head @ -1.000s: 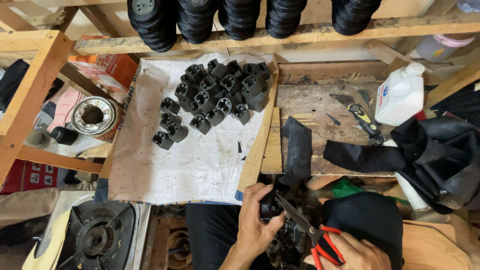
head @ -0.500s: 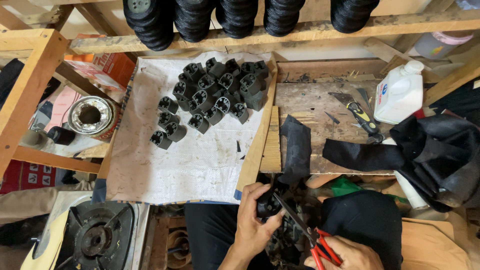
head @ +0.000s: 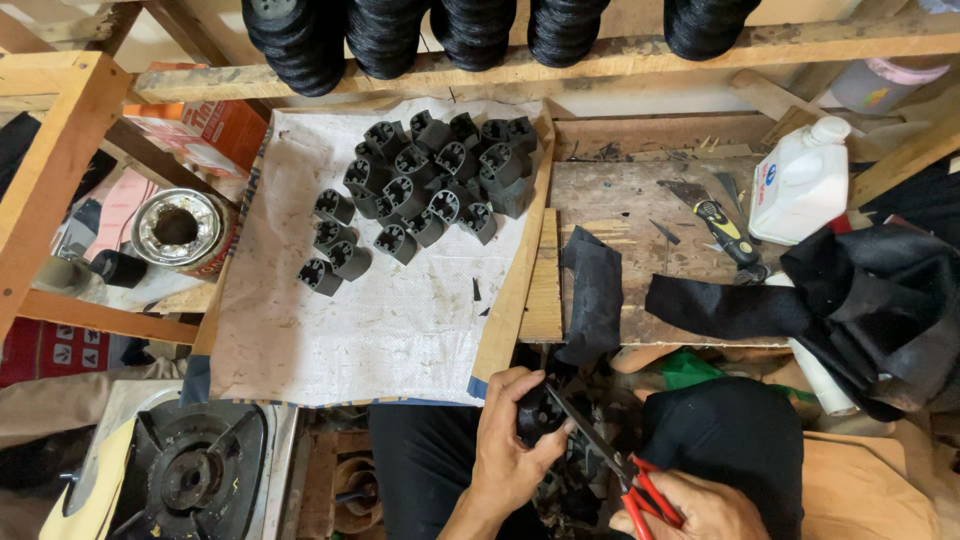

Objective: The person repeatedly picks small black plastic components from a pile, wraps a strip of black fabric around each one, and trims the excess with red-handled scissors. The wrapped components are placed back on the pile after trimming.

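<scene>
My left hand (head: 512,445) grips a small black rubber part (head: 538,412) low in the view, just below the bench edge. My right hand (head: 690,508) holds red-handled scissors (head: 610,460) whose dark blades touch the part. A heap of several similar black hollow rubber parts (head: 430,180) lies on a white cloth (head: 380,320) spread over the bench. A black rubber strip (head: 592,290) hangs over the bench edge above my hands.
A wooden slat (head: 515,280) borders the cloth. A worn wooden board (head: 640,200) carries a utility knife (head: 725,225) and a white plastic jug (head: 800,180). Black rubber sheet (head: 880,300) lies right. Black rings (head: 470,30) sit on a shelf. A metal bearing (head: 180,228) and stove burner (head: 190,470) are left.
My hands have shifted slightly while working the scissors against the black part; the view has drifted a little. Nothing on the bench has moved.
</scene>
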The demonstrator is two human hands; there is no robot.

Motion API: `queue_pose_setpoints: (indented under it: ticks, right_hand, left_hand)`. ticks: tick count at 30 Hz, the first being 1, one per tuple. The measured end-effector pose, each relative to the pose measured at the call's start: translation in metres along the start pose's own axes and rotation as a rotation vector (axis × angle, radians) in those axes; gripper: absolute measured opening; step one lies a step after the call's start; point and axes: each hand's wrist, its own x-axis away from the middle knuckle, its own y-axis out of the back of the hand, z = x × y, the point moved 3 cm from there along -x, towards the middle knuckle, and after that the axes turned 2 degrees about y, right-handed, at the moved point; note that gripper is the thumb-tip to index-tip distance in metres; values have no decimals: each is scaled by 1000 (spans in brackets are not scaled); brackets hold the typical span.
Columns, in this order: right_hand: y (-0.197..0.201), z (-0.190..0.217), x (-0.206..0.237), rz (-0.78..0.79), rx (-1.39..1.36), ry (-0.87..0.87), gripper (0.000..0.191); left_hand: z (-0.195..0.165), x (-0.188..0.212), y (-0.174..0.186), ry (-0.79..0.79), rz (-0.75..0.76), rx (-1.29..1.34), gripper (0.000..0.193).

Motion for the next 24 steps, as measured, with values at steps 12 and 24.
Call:
queue_pose_setpoints:
  ticks: [12,24]
  right_hand:
    - [6,6,2,-208,359,259,60]
    - [23,17,7,-407,295,511,48]
  left_hand:
    - [-3,0,1,-71,10,-22,61]
    - [-5,-3,2,17,35,-37,62]
